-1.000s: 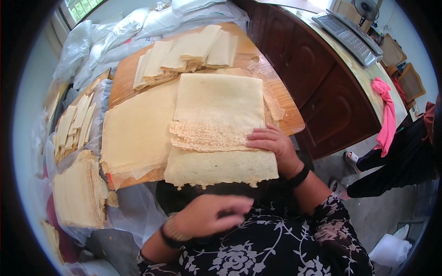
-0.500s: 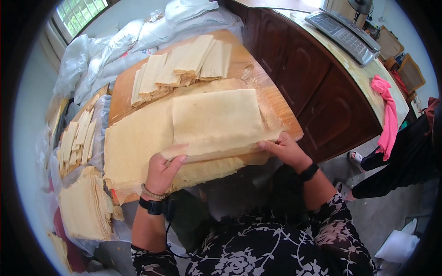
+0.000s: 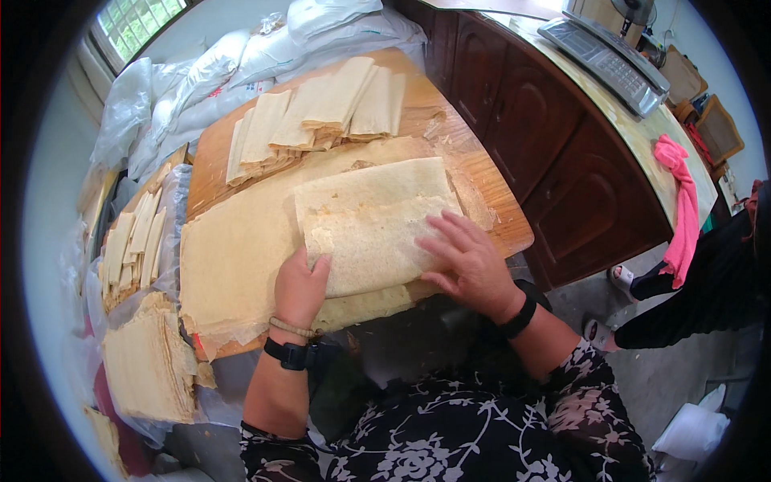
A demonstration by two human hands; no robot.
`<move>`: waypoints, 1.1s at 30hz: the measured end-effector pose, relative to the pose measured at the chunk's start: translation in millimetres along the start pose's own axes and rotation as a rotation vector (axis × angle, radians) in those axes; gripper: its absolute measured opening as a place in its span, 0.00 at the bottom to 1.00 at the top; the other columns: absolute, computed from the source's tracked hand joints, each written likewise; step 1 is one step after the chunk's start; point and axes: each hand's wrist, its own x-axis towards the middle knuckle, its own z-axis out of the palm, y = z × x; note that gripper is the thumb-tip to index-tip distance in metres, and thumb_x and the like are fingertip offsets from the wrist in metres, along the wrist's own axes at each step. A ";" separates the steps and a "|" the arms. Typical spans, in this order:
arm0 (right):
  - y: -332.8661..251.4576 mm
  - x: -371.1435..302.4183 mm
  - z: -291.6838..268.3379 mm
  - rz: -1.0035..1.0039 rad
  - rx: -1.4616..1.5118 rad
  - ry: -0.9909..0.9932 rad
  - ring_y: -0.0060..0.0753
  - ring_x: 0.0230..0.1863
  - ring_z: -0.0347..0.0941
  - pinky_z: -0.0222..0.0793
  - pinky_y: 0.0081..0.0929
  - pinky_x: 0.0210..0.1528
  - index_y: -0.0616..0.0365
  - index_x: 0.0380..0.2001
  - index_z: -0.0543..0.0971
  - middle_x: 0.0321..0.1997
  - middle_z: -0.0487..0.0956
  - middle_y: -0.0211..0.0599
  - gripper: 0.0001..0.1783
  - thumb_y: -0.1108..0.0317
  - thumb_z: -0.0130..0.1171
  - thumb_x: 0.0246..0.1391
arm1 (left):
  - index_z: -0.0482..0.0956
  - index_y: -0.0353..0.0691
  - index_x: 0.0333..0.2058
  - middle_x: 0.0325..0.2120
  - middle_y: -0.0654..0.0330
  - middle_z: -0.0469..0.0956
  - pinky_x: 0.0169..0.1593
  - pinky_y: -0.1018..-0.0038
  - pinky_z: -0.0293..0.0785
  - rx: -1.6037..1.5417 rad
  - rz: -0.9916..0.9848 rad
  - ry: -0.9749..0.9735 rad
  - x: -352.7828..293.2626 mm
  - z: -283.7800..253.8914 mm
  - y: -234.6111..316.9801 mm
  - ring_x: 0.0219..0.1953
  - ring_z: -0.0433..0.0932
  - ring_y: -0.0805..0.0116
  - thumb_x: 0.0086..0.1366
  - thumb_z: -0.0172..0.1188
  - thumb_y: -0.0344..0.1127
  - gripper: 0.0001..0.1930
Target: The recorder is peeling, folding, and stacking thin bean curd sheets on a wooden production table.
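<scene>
In front of me a thin, pale-yellow sheet like tofu skin (image 3: 369,241) lies folded over, its near flap rough and flaky along the edge. My left hand (image 3: 300,287) holds the sheet's left edge, thumb on top and the other fingers partly hidden. Over the right end of the flap, my right hand (image 3: 474,269) is spread with its fingers apart, touching or just above the surface. Underneath is a larger flat stack of similar sheets (image 3: 233,249), resting on the wooden board (image 3: 502,213).
Folded strips (image 3: 321,108) are piled on the board's far part. More folded strips (image 3: 136,249) and a sheet stack (image 3: 148,361) sit at the left. White sacks (image 3: 265,60) line the back. Dark cabinets (image 3: 534,153) stand at the right, with a pink cloth (image 3: 681,209) hanging beside another person's legs (image 3: 683,297).
The sheet's near edge has been folded away from me onto its far part. My right hand has released its corner and opened over the flap; my left hand has shifted slightly right.
</scene>
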 end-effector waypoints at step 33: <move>34.0 50.9 28.1 0.327 -0.143 0.329 0.44 0.58 0.76 0.72 0.38 0.59 0.58 0.53 0.80 0.61 0.77 0.45 0.22 0.62 0.66 0.58 | 0.84 0.32 0.43 0.32 0.44 0.85 0.40 0.63 0.78 -0.139 -0.060 0.024 27.6 2.3 2.7 0.35 0.85 0.52 0.65 0.62 0.42 0.17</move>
